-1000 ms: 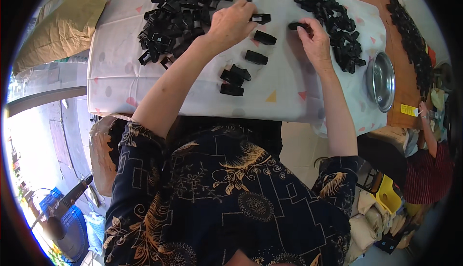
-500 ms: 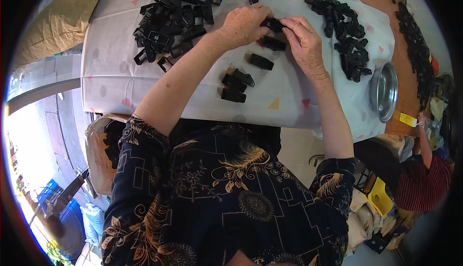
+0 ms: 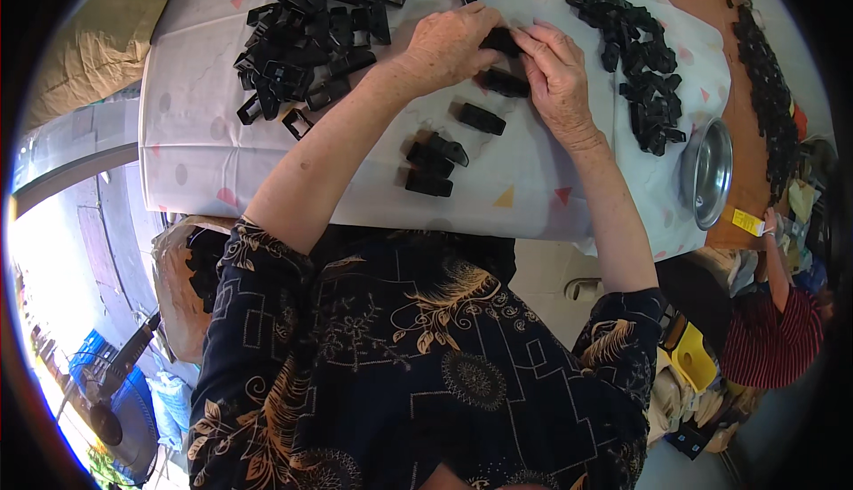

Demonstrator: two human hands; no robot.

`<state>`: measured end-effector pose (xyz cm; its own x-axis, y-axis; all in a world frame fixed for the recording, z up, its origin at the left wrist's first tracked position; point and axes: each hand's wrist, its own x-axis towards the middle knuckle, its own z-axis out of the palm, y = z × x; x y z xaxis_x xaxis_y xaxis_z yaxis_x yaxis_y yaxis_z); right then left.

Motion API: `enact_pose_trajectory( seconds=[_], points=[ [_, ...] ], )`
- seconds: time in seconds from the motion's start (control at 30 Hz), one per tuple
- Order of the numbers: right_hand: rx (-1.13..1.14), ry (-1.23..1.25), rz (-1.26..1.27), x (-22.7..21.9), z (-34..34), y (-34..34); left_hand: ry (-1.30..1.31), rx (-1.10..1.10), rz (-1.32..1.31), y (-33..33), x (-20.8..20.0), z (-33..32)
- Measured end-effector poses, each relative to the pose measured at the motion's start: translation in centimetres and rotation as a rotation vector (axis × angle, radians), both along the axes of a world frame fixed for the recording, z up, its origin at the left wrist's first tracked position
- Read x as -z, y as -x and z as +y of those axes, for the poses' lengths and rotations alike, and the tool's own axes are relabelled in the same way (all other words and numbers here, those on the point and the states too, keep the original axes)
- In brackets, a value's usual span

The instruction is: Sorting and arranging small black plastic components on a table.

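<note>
Between my two hands, over the far middle of the table, is a small black plastic part [image 3: 503, 41]. My left hand [image 3: 451, 44] grips its left end with closed fingers. The fingertips of my right hand [image 3: 554, 72] pinch the other end. Just below them lies another black part [image 3: 505, 82], and nearer to me a separate black part [image 3: 482, 118]. Closer still, several similar pieces [image 3: 430, 159] sit bunched together. To the left of my left forearm spreads a large heap of black clip-like parts [image 3: 311, 28]. The finer shape of the held piece is hidden by my fingers.
A second pile of black parts [image 3: 641, 72] lies on the right of the patterned tablecloth [image 3: 524, 166]. Beside it rests a metal bowl [image 3: 708, 175]. Farther right, more black pieces [image 3: 766, 90] cover a brown table, where another person's hand [image 3: 771, 222] is near a yellow label [image 3: 747, 222].
My hands stay at almost the same place, with the fingers shifting slightly around the black part. The view has moved a little. The other person's arm has shifted slightly.
</note>
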<state>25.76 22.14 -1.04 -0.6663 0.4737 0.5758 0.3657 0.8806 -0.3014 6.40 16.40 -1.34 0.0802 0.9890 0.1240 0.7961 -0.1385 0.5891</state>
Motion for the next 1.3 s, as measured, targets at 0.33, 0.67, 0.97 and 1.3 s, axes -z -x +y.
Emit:
enact_pose_trajectory(
  seconds=[0.33,0.67,0.97,1.3],
  points=[
    [0.0,0.497,0.093,-0.6,-0.7,-0.3,-0.057,0.034,-0.021,0.7,0.9,0.2],
    [-0.002,-0.067,-0.171,-0.2,-0.6,-0.3,-0.061,0.058,-0.025,0.9,1.0,0.9],
    [0.134,0.065,-0.024,-1.7,0.0,-2.1,0.067,0.103,-0.09,1.1,-0.5,-0.7],
    [0.667,-0.143,-0.489,-1.6,4.9,-6.6,-0.129,-0.184,0.244,2.8,-0.7,3.2]
  ],
)
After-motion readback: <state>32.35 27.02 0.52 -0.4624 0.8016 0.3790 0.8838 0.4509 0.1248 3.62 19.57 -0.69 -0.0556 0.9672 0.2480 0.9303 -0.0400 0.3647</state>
